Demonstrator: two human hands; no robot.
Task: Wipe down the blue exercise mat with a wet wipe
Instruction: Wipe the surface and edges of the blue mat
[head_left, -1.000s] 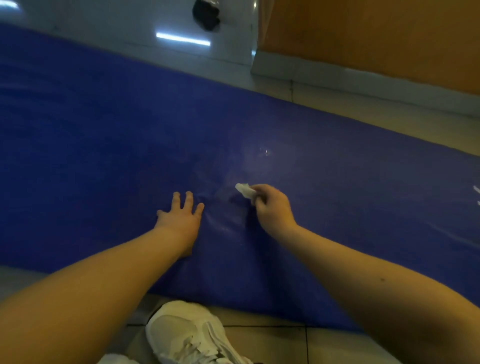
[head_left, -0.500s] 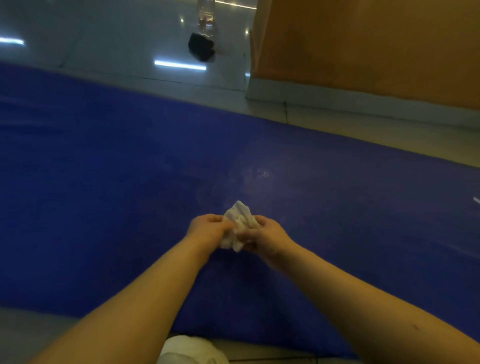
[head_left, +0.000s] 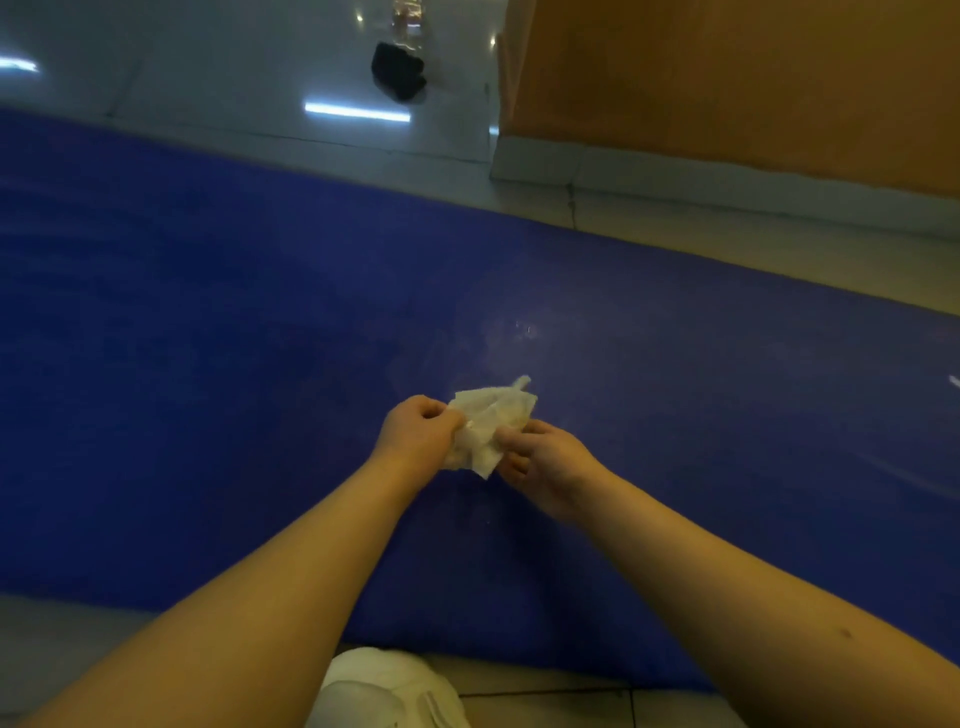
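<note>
Holding wet wipe (head_left: 488, 428) crumpled between left hand (head_left: 415, 436) and right hand (head_left: 545, 462) over mat (head_left: 208, 364)

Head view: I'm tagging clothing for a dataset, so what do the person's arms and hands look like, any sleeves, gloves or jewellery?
The left hand and right hand are bare: no gloves, rings or watch visible. The left forearm and right forearm are uncovered to the frame edge, no sleeves in view. A small dark mark sits on the right forearm.
</note>
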